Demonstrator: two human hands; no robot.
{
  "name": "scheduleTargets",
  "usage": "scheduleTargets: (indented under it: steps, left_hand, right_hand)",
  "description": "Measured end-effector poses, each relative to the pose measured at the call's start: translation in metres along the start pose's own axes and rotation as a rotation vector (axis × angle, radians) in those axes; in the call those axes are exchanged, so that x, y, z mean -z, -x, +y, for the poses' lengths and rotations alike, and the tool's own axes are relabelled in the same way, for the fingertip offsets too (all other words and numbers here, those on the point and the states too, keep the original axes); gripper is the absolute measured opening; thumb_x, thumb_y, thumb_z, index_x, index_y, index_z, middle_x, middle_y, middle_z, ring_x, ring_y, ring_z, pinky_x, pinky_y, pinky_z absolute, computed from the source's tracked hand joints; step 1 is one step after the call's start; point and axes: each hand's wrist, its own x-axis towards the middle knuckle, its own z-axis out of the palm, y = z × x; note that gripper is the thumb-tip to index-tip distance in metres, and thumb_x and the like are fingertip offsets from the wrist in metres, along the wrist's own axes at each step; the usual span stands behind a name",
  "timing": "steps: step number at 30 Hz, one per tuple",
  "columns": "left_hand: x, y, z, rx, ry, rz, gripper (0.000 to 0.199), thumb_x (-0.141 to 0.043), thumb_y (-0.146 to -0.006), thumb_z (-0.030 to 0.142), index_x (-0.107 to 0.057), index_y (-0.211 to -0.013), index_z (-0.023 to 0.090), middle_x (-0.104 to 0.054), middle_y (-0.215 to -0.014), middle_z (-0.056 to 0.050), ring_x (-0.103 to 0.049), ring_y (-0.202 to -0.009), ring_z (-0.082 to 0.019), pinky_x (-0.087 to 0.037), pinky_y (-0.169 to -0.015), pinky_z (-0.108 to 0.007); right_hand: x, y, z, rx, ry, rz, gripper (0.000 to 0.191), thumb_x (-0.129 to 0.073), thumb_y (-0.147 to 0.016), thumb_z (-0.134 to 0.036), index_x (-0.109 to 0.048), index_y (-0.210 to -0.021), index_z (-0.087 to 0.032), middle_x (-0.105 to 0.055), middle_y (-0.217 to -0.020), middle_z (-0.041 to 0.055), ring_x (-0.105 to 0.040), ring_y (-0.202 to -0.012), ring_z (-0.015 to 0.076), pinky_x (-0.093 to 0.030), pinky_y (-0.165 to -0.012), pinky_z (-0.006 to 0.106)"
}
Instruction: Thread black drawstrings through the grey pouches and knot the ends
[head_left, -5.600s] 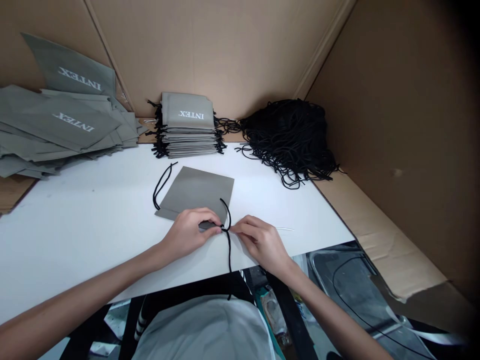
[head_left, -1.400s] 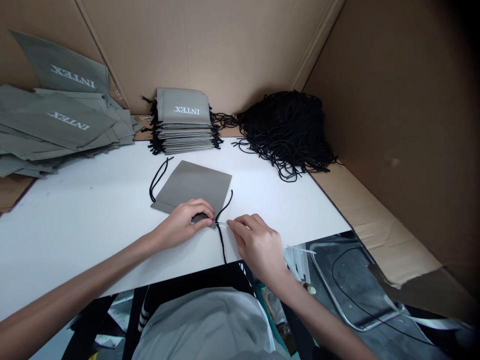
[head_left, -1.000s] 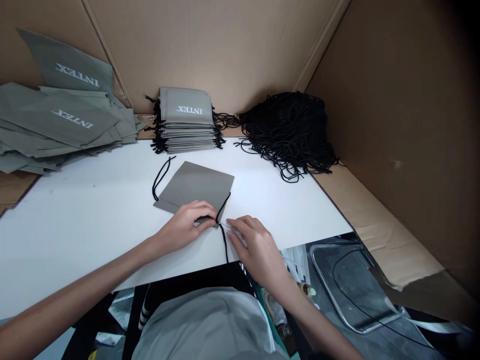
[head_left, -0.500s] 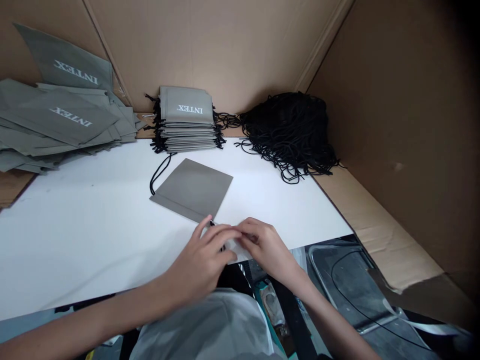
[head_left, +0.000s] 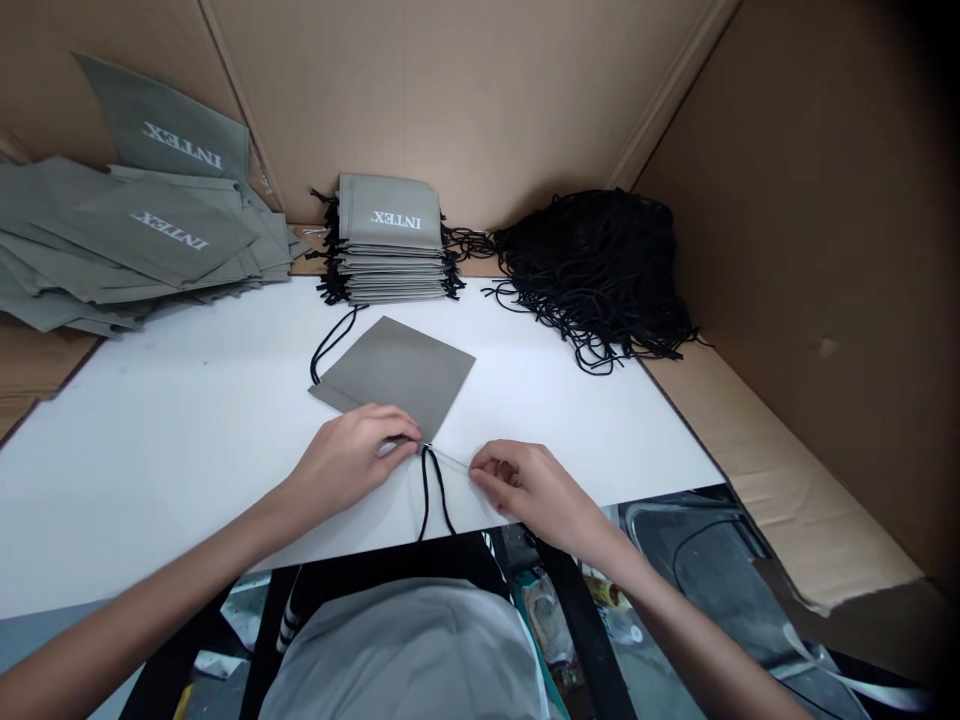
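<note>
A grey drawstring pouch [head_left: 405, 375] lies turned on the white table, plain side up. My left hand [head_left: 360, 445] pinches its near corner between thumb and fingers. My right hand [head_left: 529, 490] is closed on the end of a thin pale wire [head_left: 450, 460]. That wire runs taut to the pouch's near corner. From the same corner a black cord [head_left: 426, 495] hangs in two strands over the table's front. Another black cord [head_left: 330, 345] loops out by the pouch's left corner.
Loose grey pouches [head_left: 142, 235] printed INTEX are heaped at the left. A neat stack of corded pouches [head_left: 390, 240] stands at the back, beside a pile of black cords [head_left: 596, 265]. Cardboard walls [head_left: 810, 250] enclose the back and right of the white table [head_left: 187, 450].
My left hand has moved left and up onto the pouch's corner. Both hands are now apart, with the wire stretched between them and the two cord strands in view below the corner.
</note>
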Motion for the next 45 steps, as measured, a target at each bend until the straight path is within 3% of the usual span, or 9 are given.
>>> scheduleTargets:
  steps: [4,7,11,15,23,29,37,41,45]
  left_hand:
    - [-0.001,-0.01,-0.013,-0.065,0.059,-0.088,0.012,-0.063,-0.09,0.03,-0.075,-0.09,0.028,-0.075,-0.1,0.003,-0.068,-0.092,-0.019,-0.05,-0.076,-0.028]
    - [-0.003,-0.01,-0.017,-0.124,0.1,-0.073,0.013,-0.061,-0.091,0.027,-0.074,-0.09,0.027,-0.075,-0.097,0.003,-0.068,-0.09,-0.018,-0.049,-0.073,-0.027]
    - [-0.005,-0.008,-0.016,-0.17,0.082,-0.049,0.019,-0.054,-0.093,0.019,-0.072,-0.089,0.025,-0.075,-0.096,0.003,-0.067,-0.088,-0.016,-0.046,-0.071,-0.026]
    - [-0.007,-0.009,-0.012,-0.113,0.081,-0.058,0.018,-0.053,-0.092,0.016,-0.068,-0.084,0.023,-0.074,-0.095,0.002,-0.063,-0.089,-0.018,-0.044,-0.071,-0.028]
    - [-0.012,-0.006,-0.006,-0.057,0.213,-0.053,0.017,-0.041,-0.096,0.015,-0.052,-0.084,0.019,-0.061,-0.102,-0.004,-0.052,-0.094,-0.02,-0.042,-0.085,-0.036]
    - [-0.005,0.004,0.005,-0.242,0.166,0.076,0.02,-0.035,-0.101,0.015,-0.048,-0.087,0.019,-0.059,-0.101,-0.006,-0.052,-0.091,-0.019,-0.04,-0.084,-0.035]
    - [-0.004,0.014,0.011,-0.371,0.343,0.156,0.017,-0.044,-0.099,0.009,-0.057,-0.103,0.02,-0.067,-0.101,-0.006,-0.065,-0.096,-0.015,-0.053,-0.084,-0.027]
    - [0.001,0.018,0.015,-0.415,0.258,0.293,0.021,-0.058,-0.094,0.014,-0.063,-0.111,0.024,-0.075,-0.101,-0.001,-0.071,-0.098,-0.015,-0.056,-0.094,-0.028]
    - [0.007,0.021,0.018,-0.441,0.148,0.362,0.028,-0.063,-0.091,0.014,-0.066,-0.114,0.029,-0.077,-0.099,0.005,-0.074,-0.094,-0.015,-0.059,-0.093,-0.027]
  right_hand:
    - [0.0,-0.012,-0.003,-0.18,-0.383,-0.321,0.016,-0.061,-0.087,-0.031,-0.06,-0.082,-0.016,-0.061,-0.061,-0.0025,-0.058,-0.048,0.0101,-0.048,-0.046,0.021]
    - [-0.001,-0.021,-0.003,-0.254,-0.511,-0.394,0.02,-0.068,-0.079,-0.033,-0.061,-0.081,-0.015,-0.061,-0.059,-0.0032,-0.057,-0.044,0.0095,-0.048,-0.041,0.019]
    - [-0.003,-0.024,0.002,-0.212,-0.548,-0.324,0.024,-0.071,-0.076,-0.036,-0.064,-0.079,-0.013,-0.06,-0.056,-0.0035,-0.052,-0.039,0.0073,-0.041,-0.037,0.017]
    - [-0.008,-0.018,0.004,-0.16,-0.478,-0.189,0.022,-0.069,-0.079,-0.036,-0.066,-0.078,-0.014,-0.057,-0.055,-0.0038,-0.044,-0.038,0.0057,-0.031,-0.035,0.017]
    - [-0.017,-0.013,0.008,-0.028,-0.372,0.047,0.021,-0.067,-0.082,-0.033,-0.073,-0.081,-0.013,-0.061,-0.057,0.0,-0.042,-0.049,0.0081,-0.027,-0.045,0.021]
    - [-0.014,-0.003,-0.004,-0.098,-0.632,0.033,0.021,-0.072,-0.078,-0.036,-0.073,-0.077,-0.014,-0.057,-0.051,-0.0026,-0.031,-0.039,0.0041,-0.018,-0.038,0.02]
    - [-0.018,0.016,-0.017,-0.117,-0.913,0.015,0.019,-0.075,-0.079,-0.032,-0.072,-0.073,-0.014,-0.054,-0.049,-0.0047,-0.024,-0.032,-0.0009,-0.01,-0.034,0.019]
    - [-0.018,0.022,-0.021,-0.157,-1.037,0.011,0.017,-0.076,-0.077,-0.03,-0.072,-0.072,-0.014,-0.053,-0.047,-0.0051,-0.021,-0.03,-0.0022,-0.007,-0.033,0.017]
    - [-0.018,0.023,-0.023,-0.257,-1.14,-0.032,0.019,-0.079,-0.073,-0.029,-0.071,-0.073,-0.012,-0.05,-0.045,-0.0064,-0.019,-0.03,-0.0026,-0.005,-0.032,0.016]
